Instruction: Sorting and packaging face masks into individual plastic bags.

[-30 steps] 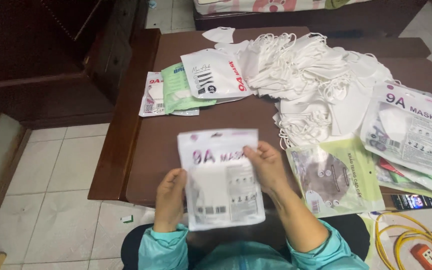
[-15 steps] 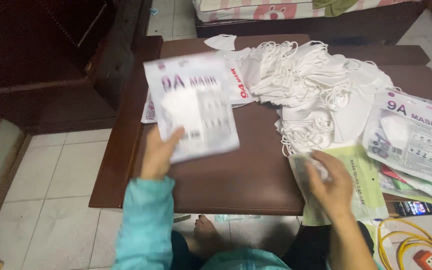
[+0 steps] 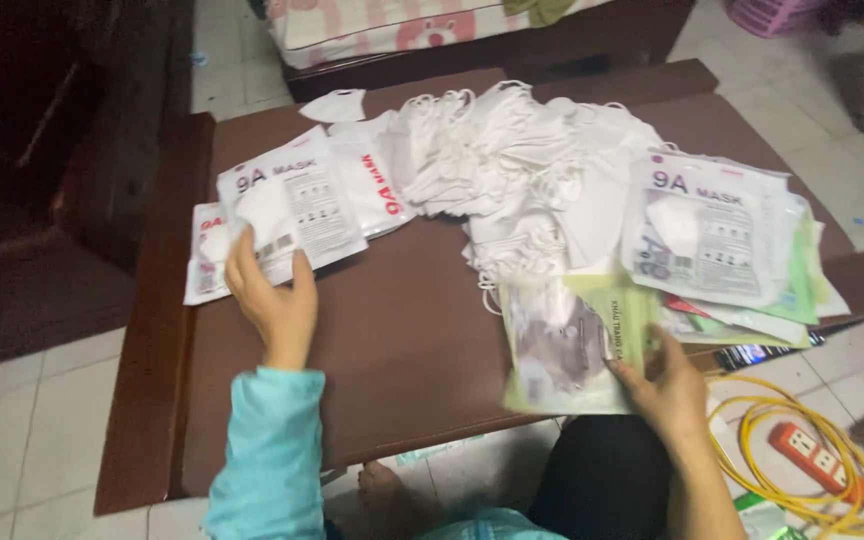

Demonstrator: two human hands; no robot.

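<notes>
Dark brown wood is what everything lies on: a low table [image 3: 402,330], seen from the head camera looking straight down over the person's knees.

The left hand [image 3: 270,300], in a turquoise sleeve [image 3: 272,450], reaches out to the far left of the table. Its fingers are spread loosely and lie on the near corner of a white mask packet [image 3: 297,205], thumb to one side and fingertips on the clear film; whether it is pinching the edge or only resting on it, I cannot tell. That packet lies flat on top of a small stack of sealed packets [image 3: 207,260], its long axis running away from the person and tilted a little to the right. It sits directly beyond the left hand, touching it, and well apart from the right hand.

The right hand [image 3: 667,385] is at the near right edge of the table. It grips a pale green packet [image 3: 567,345] by its lower right corner, thumb on top and fingers curled beneath. The packet is blurred, with a grey mask showing through the window. It lies to the left of that hand and hangs partly over the table's near edge, long axis pointing roughly away from the person.

Between the two hands, further back, is a heap of loose white masks [image 3: 512,160]. To the right of it another pile of white packets [image 3: 707,230] overlaps some green ones. On the tiled floor, just right of the right hand, lies a coiled yellow cable [image 3: 802,450].
</notes>
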